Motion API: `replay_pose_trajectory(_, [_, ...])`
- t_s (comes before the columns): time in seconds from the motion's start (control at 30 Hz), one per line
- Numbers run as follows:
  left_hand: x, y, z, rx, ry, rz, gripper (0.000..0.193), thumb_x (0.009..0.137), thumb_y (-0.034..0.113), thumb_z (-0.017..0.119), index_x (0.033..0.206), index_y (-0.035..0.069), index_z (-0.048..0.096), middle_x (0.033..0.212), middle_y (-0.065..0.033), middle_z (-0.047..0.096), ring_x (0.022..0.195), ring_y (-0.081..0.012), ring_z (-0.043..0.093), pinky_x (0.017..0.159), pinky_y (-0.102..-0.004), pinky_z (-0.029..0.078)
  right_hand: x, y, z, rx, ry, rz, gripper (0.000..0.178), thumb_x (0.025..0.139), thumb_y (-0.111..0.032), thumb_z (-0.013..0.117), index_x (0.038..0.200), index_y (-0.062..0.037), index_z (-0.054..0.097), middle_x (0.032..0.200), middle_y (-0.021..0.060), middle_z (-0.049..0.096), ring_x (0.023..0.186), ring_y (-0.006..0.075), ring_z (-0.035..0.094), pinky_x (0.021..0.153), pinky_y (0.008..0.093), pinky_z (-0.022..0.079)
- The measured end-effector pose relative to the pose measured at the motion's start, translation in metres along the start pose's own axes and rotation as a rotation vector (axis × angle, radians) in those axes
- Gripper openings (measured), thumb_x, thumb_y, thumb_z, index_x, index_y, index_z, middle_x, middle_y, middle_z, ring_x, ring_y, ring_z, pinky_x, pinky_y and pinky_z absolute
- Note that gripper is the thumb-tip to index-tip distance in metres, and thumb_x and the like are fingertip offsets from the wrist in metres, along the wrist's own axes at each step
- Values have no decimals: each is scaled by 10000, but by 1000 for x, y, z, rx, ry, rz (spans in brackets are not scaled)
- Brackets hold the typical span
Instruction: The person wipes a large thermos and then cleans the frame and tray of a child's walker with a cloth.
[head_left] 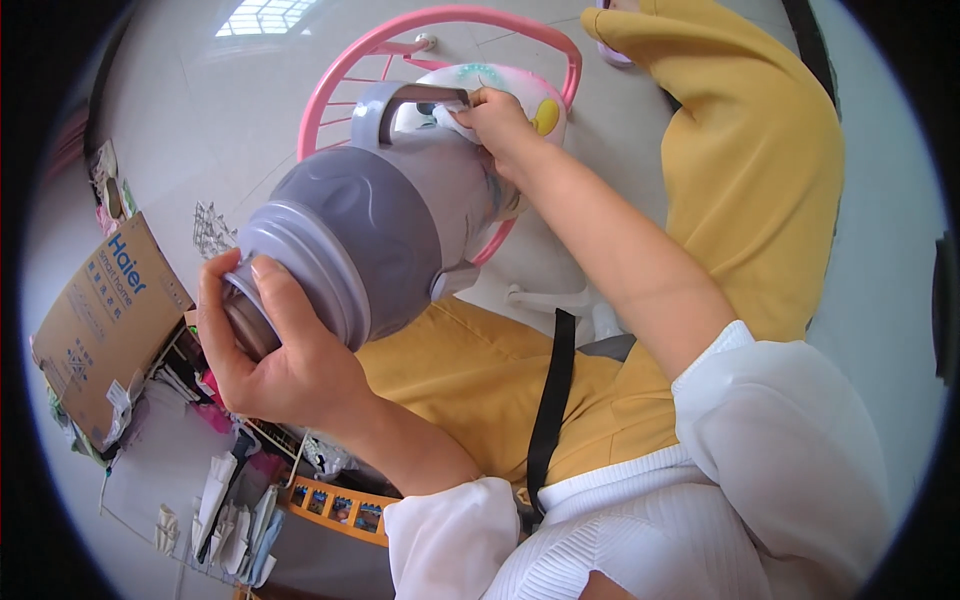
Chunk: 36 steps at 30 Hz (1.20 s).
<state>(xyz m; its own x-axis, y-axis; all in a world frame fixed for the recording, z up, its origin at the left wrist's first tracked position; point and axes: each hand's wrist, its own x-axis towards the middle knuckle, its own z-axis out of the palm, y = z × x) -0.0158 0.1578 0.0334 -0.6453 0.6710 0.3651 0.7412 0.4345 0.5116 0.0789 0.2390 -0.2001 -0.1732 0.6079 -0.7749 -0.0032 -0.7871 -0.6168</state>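
Observation:
A large grey-lavender thermos jug (360, 215) lies tilted in front of me, its ringed neck toward the lower left. My left hand (300, 355) is closed round the neck end, thumb on the rim and fingers along the far edge. The jug's curved handle (378, 112) stands up at its upper side. Beside the handle's tip, my right hand (500, 128) pinches a small white cloth or tissue (453, 122) against the jug's upper right part. The jug's mouth is turned away and partly covered by my left hand.
Behind the jug stands a child's chair with a pink tube frame (480, 14) and a printed seat. A cardboard box (105, 325) leans at the left, above a wire rack (150, 535) with cloths and packets. An orange strip (340, 508) lies near my left forearm.

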Motion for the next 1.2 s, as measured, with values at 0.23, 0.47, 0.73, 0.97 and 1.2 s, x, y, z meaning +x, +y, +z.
replay_pose_trajectory(0.23, [-1,-3,-4,14,5,63,149,799,72,646,929,2,661,851,-48,624,758,-136,557,733,-269,464,-5,-8,-38,21,-162,-54,217,792,-30,637,1003,22,648,960,87,647,859,159,609,811,283,479])
replay_pose_trajectory(0.47, [-2,-5,-4,6,0,46,151,800,66,645,932,-7,657,856,-48,629,767,-137,561,731,-270,464,-30,5,-21,20,-86,-150,296,789,-159,736,1015,2,633,952,43,640,884,129,591,789,268,474])
replay_pose_trajectory(0.73, [-4,-1,-3,14,1,18,148,813,59,640,942,-12,649,883,-51,633,796,-136,564,755,-270,461,-20,-5,-14,-839,256,-992,201,784,-167,704,879,-32,590,825,128,650,708,242,629,674,324,508])
replay_pose_trajectory(0.97, [-5,-6,-4,15,26,28,152,816,71,641,938,-19,647,901,-67,643,825,-164,575,795,-292,463,-50,-8,-7,-251,222,-832,60,781,-105,623,805,-57,649,802,99,640,776,286,626,692,371,500])
replay_pose_trajectory(1.2, [-7,-6,-4,44,12,21,154,808,61,634,940,-17,645,910,-73,642,838,-176,575,806,-301,456,-86,-28,10,-11,-177,-853,173,834,-41,582,960,-34,699,971,82,644,941,207,599,839,295,471])
